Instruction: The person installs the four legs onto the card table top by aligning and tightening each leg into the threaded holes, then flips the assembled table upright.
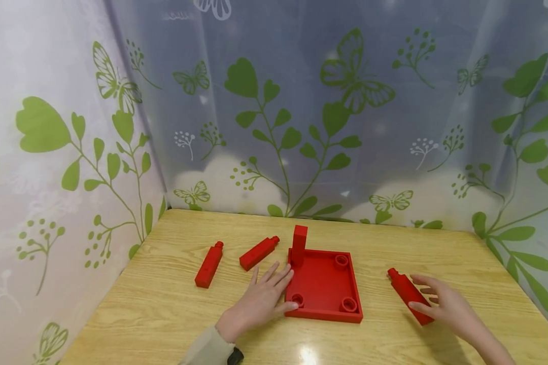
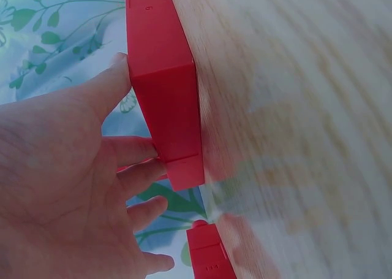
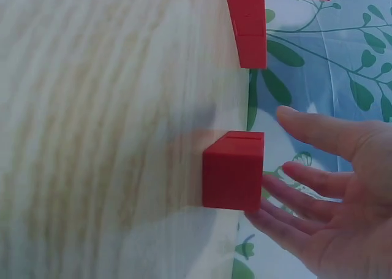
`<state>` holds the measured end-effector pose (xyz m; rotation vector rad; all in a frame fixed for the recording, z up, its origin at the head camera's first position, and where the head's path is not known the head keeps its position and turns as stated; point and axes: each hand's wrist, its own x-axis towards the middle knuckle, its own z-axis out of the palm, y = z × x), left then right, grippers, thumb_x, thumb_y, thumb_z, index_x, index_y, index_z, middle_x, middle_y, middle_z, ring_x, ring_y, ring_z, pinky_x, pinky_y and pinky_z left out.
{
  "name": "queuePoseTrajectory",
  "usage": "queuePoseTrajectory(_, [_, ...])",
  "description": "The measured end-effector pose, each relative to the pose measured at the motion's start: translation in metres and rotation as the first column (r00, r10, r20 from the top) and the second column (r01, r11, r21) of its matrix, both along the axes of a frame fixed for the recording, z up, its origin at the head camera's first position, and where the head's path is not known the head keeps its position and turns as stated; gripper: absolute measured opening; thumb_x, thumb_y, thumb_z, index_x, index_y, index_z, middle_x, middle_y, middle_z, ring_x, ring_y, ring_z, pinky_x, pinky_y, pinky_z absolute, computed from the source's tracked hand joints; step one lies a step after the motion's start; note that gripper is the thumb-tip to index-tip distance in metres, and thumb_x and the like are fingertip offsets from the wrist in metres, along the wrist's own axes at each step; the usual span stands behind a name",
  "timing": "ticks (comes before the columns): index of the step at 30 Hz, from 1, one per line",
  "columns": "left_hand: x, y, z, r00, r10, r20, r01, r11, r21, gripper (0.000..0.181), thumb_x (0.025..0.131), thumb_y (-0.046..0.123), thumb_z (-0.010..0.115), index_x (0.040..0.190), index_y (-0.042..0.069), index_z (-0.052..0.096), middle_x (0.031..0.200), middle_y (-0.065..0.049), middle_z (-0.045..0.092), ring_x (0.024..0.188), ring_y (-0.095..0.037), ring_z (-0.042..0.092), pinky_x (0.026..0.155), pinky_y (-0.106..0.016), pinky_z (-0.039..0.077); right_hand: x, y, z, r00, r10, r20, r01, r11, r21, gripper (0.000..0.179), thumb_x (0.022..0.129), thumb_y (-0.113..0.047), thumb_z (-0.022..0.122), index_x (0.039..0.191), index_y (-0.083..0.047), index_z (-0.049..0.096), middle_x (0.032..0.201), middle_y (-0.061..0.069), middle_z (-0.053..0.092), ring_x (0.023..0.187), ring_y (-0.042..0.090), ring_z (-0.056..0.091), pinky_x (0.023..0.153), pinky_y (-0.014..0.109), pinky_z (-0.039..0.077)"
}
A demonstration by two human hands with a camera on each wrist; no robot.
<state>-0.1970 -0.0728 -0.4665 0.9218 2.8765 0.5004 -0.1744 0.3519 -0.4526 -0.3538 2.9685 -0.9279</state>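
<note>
A red square tray-like panel (image 1: 324,281) lies on the table, with round sockets showing at three corners. In its far left corner a red square post (image 1: 300,243) stands upright. My left hand (image 1: 258,304) rests along the panel's left side, fingers spread and thumb at the near corner; the left wrist view shows the fingertips against the panel's wall (image 2: 162,40). To the right, another red post (image 1: 408,294) with a knobbed end lies on the table. Around it hovers my right hand (image 1: 449,306), fingers parted and thumb apart, not closed on the post in the right wrist view.
Two more red knobbed posts lie left of the panel: one post (image 1: 209,266) farther left, the other post (image 1: 258,253) nearer the panel. A leaf-and-butterfly patterned curtain (image 1: 292,167) hangs behind the wooden table (image 1: 155,304) and along both sides.
</note>
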Motion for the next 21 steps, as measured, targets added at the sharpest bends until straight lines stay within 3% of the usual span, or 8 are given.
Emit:
queuePoseTrajectory(5, [0.001, 0.000, 0.001, 1.000, -0.001, 0.001, 0.001, 1.000, 0.000, 0.076, 0.100, 0.052, 0.055, 0.158, 0.006, 0.035, 0.166, -0.006, 0.028, 0.154, -0.035, 0.018, 0.118, -0.069, 0.011, 0.002, 0.005, -0.006, 0.997, -0.008, 0.072, 0.006, 1.000, 0.019, 0.068, 0.086, -0.018, 0.081, 0.135, 0.017, 0.049, 0.126, 0.037, 0.059, 0.100, 0.042, 0.068, 0.080, 0.048, 0.059])
queuePoseTrajectory(10, [0.001, 0.000, 0.001, 1.000, 0.002, -0.001, -0.002, 1.000, 0.001, 0.076, 0.100, 0.052, 0.055, 0.158, 0.006, 0.035, 0.166, -0.006, 0.028, 0.155, -0.035, 0.017, 0.118, -0.069, 0.010, 0.004, 0.008, -0.011, 0.997, -0.015, 0.075, 0.011, 0.999, 0.047, 0.069, 0.084, -0.020, 0.083, 0.134, 0.014, 0.050, 0.115, 0.029, 0.065, 0.093, 0.035, 0.069, 0.075, 0.044, 0.059])
queuePoseTrajectory(17, [0.003, 0.000, 0.002, 1.000, 0.001, 0.002, -0.001, 1.000, 0.004, 0.076, 0.100, 0.051, 0.056, 0.158, 0.006, 0.035, 0.166, -0.007, 0.029, 0.154, -0.036, 0.018, 0.118, -0.069, 0.012, 0.003, 0.014, -0.014, 0.998, 0.000, 0.065, -0.004, 0.998, 0.068, 0.056, 0.083, -0.006, 0.081, 0.128, 0.013, 0.055, 0.111, 0.025, 0.068, 0.091, 0.032, 0.069, 0.072, 0.037, 0.057])
queuePoseTrajectory(21, [0.003, 0.000, 0.003, 1.000, -0.009, -0.014, 0.010, 1.000, 0.019, 0.076, 0.100, 0.050, 0.057, 0.157, 0.004, 0.037, 0.165, -0.009, 0.031, 0.153, -0.038, 0.020, 0.117, -0.071, 0.012, 0.003, 0.015, -0.014, 0.998, -0.021, 0.064, 0.015, 0.996, 0.088, 0.053, 0.082, -0.010, 0.083, 0.125, 0.010, 0.059, 0.107, 0.020, 0.070, 0.090, 0.031, 0.069, 0.071, 0.036, 0.056])
